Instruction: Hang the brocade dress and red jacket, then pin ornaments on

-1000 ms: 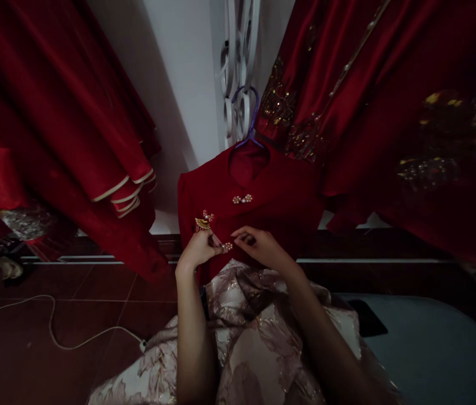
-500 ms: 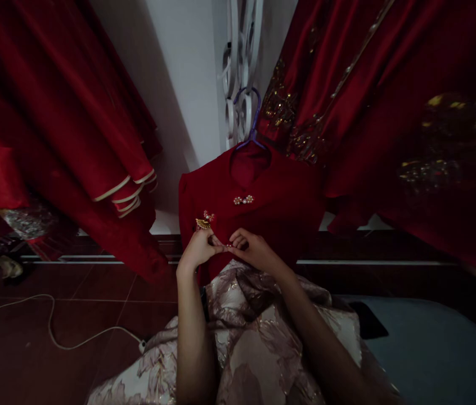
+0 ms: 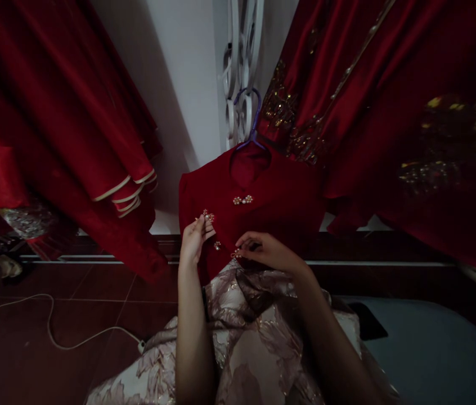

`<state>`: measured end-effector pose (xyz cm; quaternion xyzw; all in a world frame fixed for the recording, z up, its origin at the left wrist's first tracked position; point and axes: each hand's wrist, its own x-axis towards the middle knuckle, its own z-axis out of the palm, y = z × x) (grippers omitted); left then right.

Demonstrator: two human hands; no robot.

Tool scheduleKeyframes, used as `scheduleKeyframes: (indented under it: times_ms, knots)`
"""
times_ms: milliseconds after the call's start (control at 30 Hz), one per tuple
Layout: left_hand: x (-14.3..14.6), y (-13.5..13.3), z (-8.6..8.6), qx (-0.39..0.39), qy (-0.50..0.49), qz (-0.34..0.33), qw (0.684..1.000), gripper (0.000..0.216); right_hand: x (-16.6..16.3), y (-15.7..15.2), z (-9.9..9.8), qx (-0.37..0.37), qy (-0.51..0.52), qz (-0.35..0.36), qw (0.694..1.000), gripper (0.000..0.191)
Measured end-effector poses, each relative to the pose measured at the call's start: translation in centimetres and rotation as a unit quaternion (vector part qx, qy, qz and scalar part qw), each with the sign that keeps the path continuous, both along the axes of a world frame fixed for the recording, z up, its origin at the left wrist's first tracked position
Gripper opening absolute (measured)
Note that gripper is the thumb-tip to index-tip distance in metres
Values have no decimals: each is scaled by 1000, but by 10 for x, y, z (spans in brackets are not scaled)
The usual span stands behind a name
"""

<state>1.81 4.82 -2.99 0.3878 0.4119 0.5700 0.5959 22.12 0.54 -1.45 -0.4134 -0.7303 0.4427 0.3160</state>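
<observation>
A red top with an open neckline hangs in front of me on a purple hanger. A jeweled flower clasp lies fastened below its neckline. My left hand is at the chest on the left, its thumb and fingertips drawn together beside another jeweled clasp; what they hold is not clear. My right hand pinches a small looped clasp piece at the lower front. Between the hands, a pearl flower piece sits on the red fabric.
Red garments with pale trim hang at left. Sequined red garments hang at right. White scrolled metalwork stands behind the hanger. Patterned fabric covers my lap. A cable lies on the tiled floor; a dark flat object rests at right.
My hands have come apart from where their fingertips met. The left has moved up and left to the upper clasp; the right has shifted slightly right and down with its clasp piece.
</observation>
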Motion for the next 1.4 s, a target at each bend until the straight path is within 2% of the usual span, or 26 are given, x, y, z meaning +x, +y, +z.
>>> scheduleKeyframes:
  times_ms: [200,333,467,533,600,667,767,800,867,933,1000,1100,1233,1400]
  knots:
    - [3,3,-6,-27,-82,12,996,31,-2,0,-1,2,-4,5,1000,19]
    - [9,3,-7,-25,-78,38,996,29,-4,1,-2,0,-10,18,1000,22]
    - [11,1,-6,-16,-31,67,997,29,-3,1,-1,-6,-20,28,999,25]
    - [9,-2,-3,-28,23,42,998,33,0,0,0,-15,-23,39,999,27]
    - [6,-5,5,-38,125,14,991,38,5,-2,2,-37,-26,65,997,29]
    - [7,-5,16,-10,273,42,961,42,12,-4,7,-67,-33,97,992,31]
    - [19,-2,38,118,447,137,876,33,21,-10,16,-95,-55,121,987,31]
    - [25,0,46,179,476,136,850,28,23,-11,19,-99,-62,121,986,31]
    - [39,3,62,299,519,87,796,24,27,-14,24,-102,-66,121,985,32]
    - [50,6,75,373,575,41,727,27,29,-16,28,-104,-64,120,985,32]
    - [56,10,84,390,639,30,663,29,30,-17,30,-107,-63,117,985,32]
    - [58,14,93,393,702,27,594,28,32,-18,31,-106,-70,110,986,34]
    - [55,16,97,403,733,16,548,27,35,-18,30,-105,-79,111,985,33]
    - [55,17,96,407,736,0,541,26,39,-14,25,-108,-83,133,982,33]
